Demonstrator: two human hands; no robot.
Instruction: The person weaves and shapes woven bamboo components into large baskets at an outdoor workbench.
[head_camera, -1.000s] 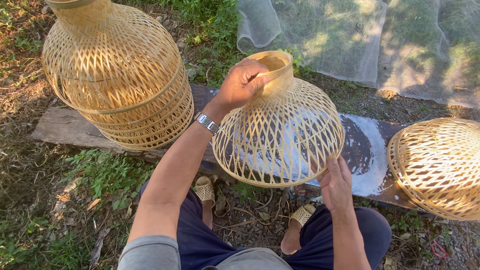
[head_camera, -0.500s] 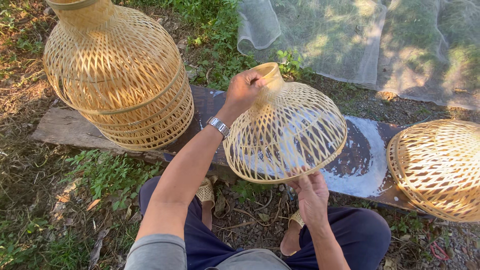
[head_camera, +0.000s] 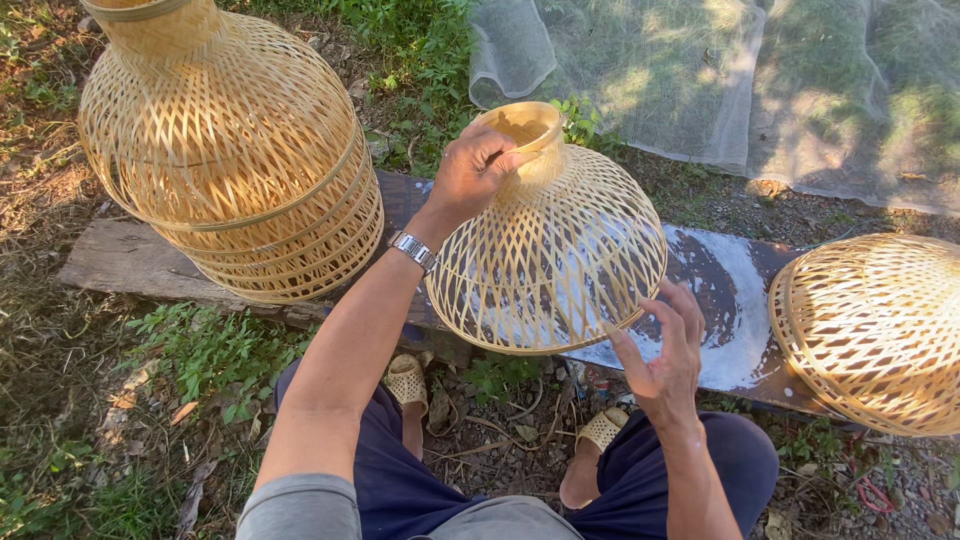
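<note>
From the head camera we see the woven bamboo basket (head_camera: 548, 255) tilted above the wooden plank (head_camera: 130, 255). The left hand (head_camera: 478, 172) clasps its narrow neck; the right hand (head_camera: 662, 352) is spread open, fingertips at the lower rim. It looks light, springy and open-weave (probably easy to crush), so neck and rim suit gripping. Left of the basket stands a stack of baskets (head_camera: 230, 165), right another basket (head_camera: 875, 330), behind it netting (head_camera: 700, 70).

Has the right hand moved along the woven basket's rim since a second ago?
Yes. The right hand has slid from the rim's near edge toward its right side, nearer the white patch on the plank. The left hand grips the neck of the woven basket.
</note>
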